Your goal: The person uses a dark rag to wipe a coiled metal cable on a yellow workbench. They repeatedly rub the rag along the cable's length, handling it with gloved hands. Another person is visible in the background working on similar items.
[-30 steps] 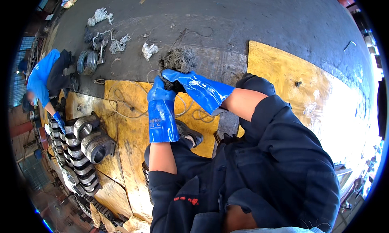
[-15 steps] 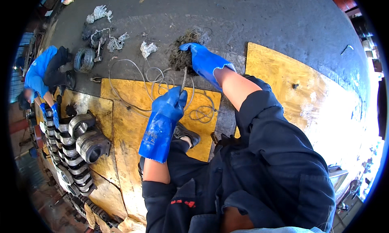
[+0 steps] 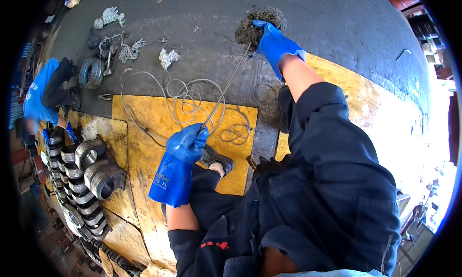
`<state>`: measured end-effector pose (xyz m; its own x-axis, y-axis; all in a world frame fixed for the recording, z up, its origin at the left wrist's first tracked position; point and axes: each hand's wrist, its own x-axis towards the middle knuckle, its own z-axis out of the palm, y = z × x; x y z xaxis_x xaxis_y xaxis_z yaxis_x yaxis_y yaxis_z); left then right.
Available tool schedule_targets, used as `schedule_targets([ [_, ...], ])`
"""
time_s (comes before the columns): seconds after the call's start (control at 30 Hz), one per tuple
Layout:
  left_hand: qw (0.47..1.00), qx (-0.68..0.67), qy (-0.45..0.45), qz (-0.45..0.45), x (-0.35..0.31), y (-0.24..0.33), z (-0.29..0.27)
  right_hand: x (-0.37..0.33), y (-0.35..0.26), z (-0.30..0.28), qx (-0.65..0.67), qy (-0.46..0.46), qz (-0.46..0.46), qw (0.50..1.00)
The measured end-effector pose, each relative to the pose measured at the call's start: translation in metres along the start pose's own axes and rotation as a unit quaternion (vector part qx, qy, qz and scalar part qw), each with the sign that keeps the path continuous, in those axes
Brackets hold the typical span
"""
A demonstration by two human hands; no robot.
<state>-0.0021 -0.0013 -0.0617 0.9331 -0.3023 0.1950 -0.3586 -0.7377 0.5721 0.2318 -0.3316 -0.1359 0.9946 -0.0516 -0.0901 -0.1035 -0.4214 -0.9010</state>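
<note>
A steel wire rope [image 3: 225,91] runs from my left hand [image 3: 186,144] up and away to the right, to a dirty wad of cotton waste [image 3: 248,32]. Closed in a fist, my blue-gloved left hand grips the rope near my left knee. Farther out, my right hand [image 3: 272,38], also in a long blue glove, is closed on the grimy, stringy wad. The rope meets the wad at its near edge; whether it passes through is hidden. Loose loops of thin cable [image 3: 187,95] lie beyond my left hand, over a yellow board [image 3: 231,168] and the dark floor.
At the left, a co-worker [image 3: 41,91] in blue bends over a row of metal bearing parts [image 3: 77,176]. A ring-shaped part [image 3: 91,73] stands nearby. White rags [image 3: 168,58] lie on the dark floor. Another yellow board [image 3: 356,98] lies to the right.
My right hand has moved away and to the right with the wad, showing a longer stretch of rope. My left hand has drawn slightly nearer and left, still gripping the rope.
</note>
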Motion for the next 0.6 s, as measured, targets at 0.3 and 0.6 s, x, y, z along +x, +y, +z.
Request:
schedule_targets([
  [0.3,0.989,0.002,0.006,-0.145,0.040,-0.022,-0.021,0.001,-0.085,0.051,0.714,-0.065,0.217,0.663],
  [0.6,0.822,-0.525,0.038,-0.218,0.097,-0.037,0.047,-0.071,-0.089,0.129,0.562,-0.124,0.119,0.809],
])
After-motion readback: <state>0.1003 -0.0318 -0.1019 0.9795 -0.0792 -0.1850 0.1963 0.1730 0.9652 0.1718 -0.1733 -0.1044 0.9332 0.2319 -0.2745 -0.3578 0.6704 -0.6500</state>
